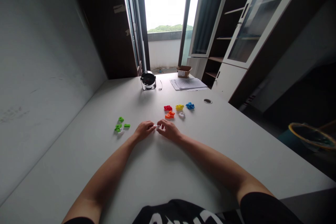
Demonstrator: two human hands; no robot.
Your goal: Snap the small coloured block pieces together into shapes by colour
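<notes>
Between my fingertips, low over the white table (157,171), is a small white plastic piece (156,126); its exact kind is too small to make out. My left hand (144,129) pinches it from the left, and my right hand (168,129) grips its other side. Left of my hands lie several green pieces (118,127) with a white piece (121,131) beside them. Beyond my right hand sit orange pieces (169,114), red pieces (168,107), yellow pieces (179,107), blue pieces (190,105) and a white piece (181,114).
A round black device on a stand (148,79) stands at the table's far side, near a short thin cord (160,85). Papers (189,83) and an open cardboard box (184,71) lie at the back right. A round cable hole (207,101) is at the right. A wall (47,77) borders the left.
</notes>
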